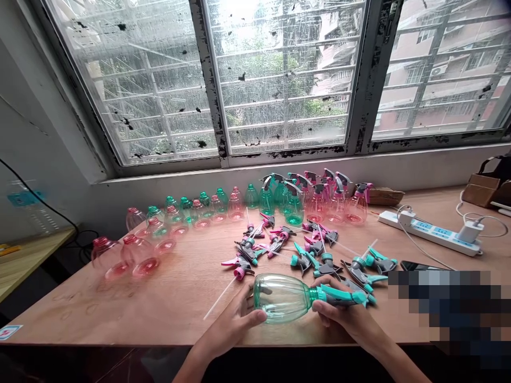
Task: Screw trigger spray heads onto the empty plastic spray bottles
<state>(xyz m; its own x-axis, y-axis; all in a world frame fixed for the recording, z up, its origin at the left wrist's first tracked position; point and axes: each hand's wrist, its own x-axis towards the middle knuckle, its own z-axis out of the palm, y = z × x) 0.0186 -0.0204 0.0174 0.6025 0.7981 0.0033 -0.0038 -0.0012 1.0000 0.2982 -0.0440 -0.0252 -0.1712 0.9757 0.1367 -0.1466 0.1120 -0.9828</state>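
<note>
A clear green spray bottle [283, 299] lies sideways in the air above the table's front edge, its base to the left. My left hand [243, 314] is wrapped round the base end, thumb along the near side. At the neck, my right hand [335, 306] grips the teal and grey spray head [339, 294], which sits on the bottle's mouth; whether it is screwed tight I cannot tell. Just beyond my hands lie several loose spray heads, pink and grey [239, 266] or teal and grey [327, 263], some with thin white tubes.
Open-necked pink bottles [139, 255] and green bottles [155, 213] stand at the left and back. Finished-looking spray bottles [294, 207] stand at back centre. On the right are a white power strip [431, 232], a dark phone [419, 265] and a cardboard box [485, 186].
</note>
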